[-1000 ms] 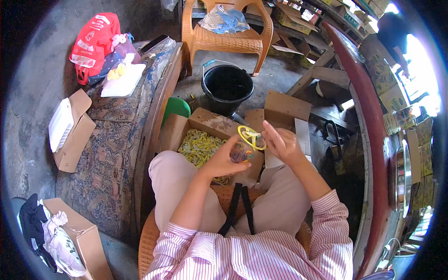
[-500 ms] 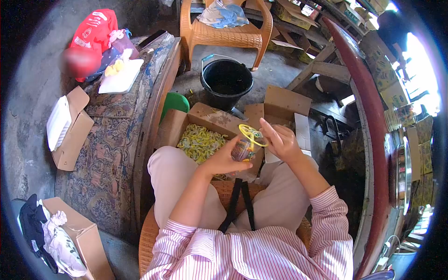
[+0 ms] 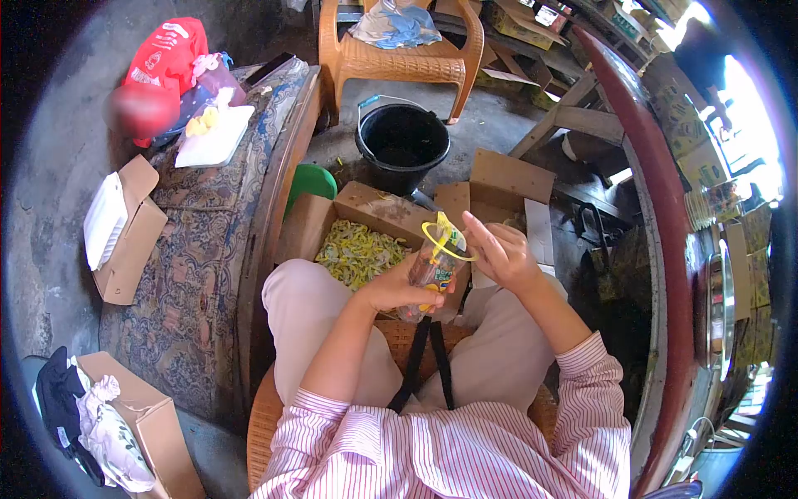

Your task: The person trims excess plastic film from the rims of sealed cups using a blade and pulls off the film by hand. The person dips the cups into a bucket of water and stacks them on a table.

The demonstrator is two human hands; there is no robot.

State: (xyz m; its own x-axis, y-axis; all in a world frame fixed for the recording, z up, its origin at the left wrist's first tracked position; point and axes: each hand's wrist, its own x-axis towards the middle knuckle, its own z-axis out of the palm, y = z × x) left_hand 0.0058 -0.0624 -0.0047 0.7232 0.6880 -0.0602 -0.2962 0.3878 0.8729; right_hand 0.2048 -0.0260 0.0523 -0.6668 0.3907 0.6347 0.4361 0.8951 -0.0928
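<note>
My left hand (image 3: pixel 396 287) is wrapped round a clear printed plastic bottle (image 3: pixel 434 276) with dark contents, tilted over my lap. Around the bottle's top lies a yellow ring (image 3: pixel 426 229), with a yellow piece (image 3: pixel 444 221) standing up inside it. My right hand (image 3: pixel 500 251) is at the ring's right side, index finger raised and the other fingers curled; what they pinch is too small to tell. Below and beyond my hands, an open cardboard box (image 3: pixel 391 209) holds many small yellow-and-white wrapped pieces (image 3: pixel 353 254).
Past the box stands a black bucket (image 3: pixel 405 145), with an orange chair (image 3: pixel 407 62) behind it. A patterned bench (image 3: pixel 199 274) runs along the left. On the right is a red-edged wooden table (image 3: pixel 657 183). An open carton (image 3: pixel 511 176) lies by my right knee.
The bottle has tipped so that more of its printed side and its lower end show. The yellow piece inside the ring now stands higher. My right hand has hardly moved.
</note>
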